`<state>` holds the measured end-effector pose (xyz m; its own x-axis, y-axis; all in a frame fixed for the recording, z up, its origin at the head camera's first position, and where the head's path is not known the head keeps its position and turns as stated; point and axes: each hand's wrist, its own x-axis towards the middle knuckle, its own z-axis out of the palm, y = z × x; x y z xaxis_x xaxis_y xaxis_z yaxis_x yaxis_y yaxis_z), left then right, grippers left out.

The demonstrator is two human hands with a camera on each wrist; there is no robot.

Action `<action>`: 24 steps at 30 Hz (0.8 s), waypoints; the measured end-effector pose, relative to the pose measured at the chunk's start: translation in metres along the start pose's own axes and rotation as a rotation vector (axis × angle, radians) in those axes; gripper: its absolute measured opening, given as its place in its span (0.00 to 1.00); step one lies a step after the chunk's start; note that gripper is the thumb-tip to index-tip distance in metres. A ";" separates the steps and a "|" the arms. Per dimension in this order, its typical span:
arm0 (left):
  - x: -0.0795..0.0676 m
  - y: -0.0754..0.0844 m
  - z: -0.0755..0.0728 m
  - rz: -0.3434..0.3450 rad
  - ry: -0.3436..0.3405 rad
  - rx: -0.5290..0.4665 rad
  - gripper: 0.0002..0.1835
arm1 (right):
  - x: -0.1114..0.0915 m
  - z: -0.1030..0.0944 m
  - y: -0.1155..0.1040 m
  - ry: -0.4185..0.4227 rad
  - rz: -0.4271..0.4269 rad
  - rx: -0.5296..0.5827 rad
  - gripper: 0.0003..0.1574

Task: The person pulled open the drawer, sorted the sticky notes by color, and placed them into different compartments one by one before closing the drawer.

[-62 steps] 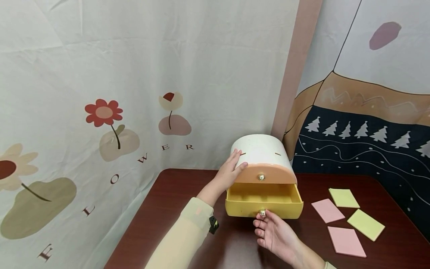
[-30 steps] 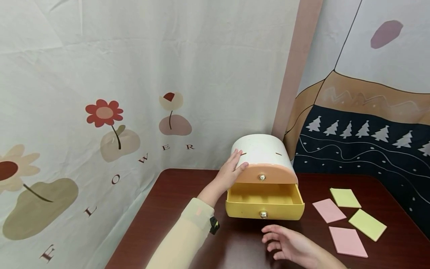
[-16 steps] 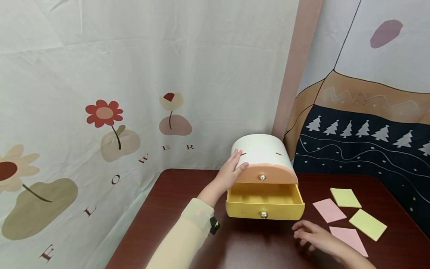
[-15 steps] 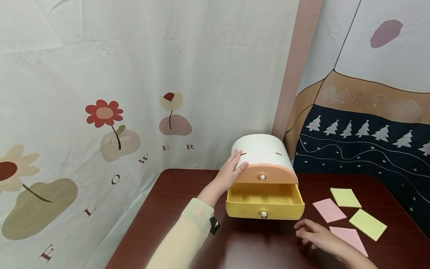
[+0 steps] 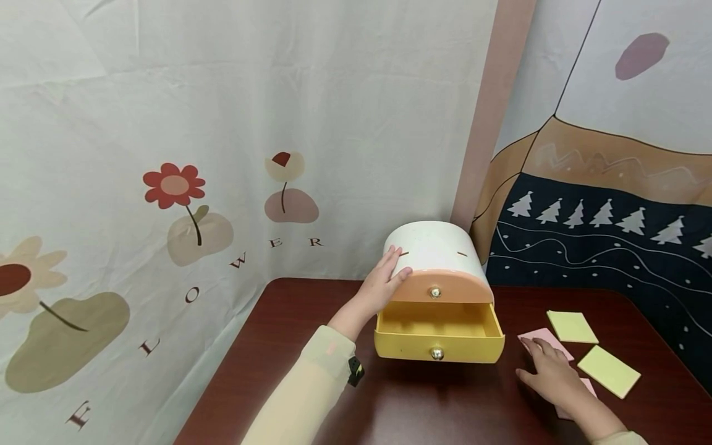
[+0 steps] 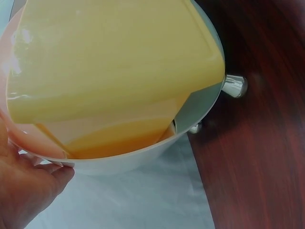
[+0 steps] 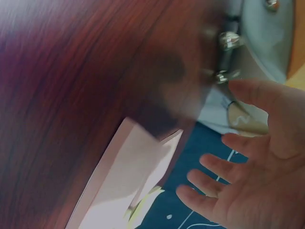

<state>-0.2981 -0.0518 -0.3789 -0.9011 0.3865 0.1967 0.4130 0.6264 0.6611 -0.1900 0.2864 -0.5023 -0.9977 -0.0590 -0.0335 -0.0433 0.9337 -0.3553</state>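
A small white rounded drawer box (image 5: 431, 244) stands at the back of the table, with an orange upper drawer (image 5: 450, 285) pushed in. Its yellow lower drawer (image 5: 411, 347) is pulled out and looks empty inside. My left hand (image 5: 378, 284) rests on the left side of the box, thumb on the orange front. Over the sticky notes at the right hovers my right hand (image 5: 553, 374), fingers spread, holding nothing. Beneath it lie a far pink sticky note pad (image 5: 547, 337) and a near pink pad (image 5: 588, 386), both partly hidden by the hand.
Two yellow sticky note pads (image 5: 573, 327) lie to the right of the pink ones. The dark red table (image 5: 311, 321) meets a printed cloth backdrop (image 5: 356, 123) behind. Silver round knobs (image 5: 437, 353) stick out from the drawer fronts.
My right hand has let go of the lower drawer's knob and moved right, over the pink pads. The lower drawer stays pulled out. My left hand has stayed on the box.
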 end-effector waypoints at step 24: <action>0.000 -0.002 0.002 0.003 0.005 -0.003 0.37 | 0.031 0.001 0.036 -0.095 0.283 0.010 0.62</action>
<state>-0.2987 -0.0513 -0.3813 -0.9006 0.3845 0.2025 0.4151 0.6233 0.6627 -0.2222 0.3174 -0.5170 -0.9607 0.1704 -0.2193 0.2371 0.9143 -0.3283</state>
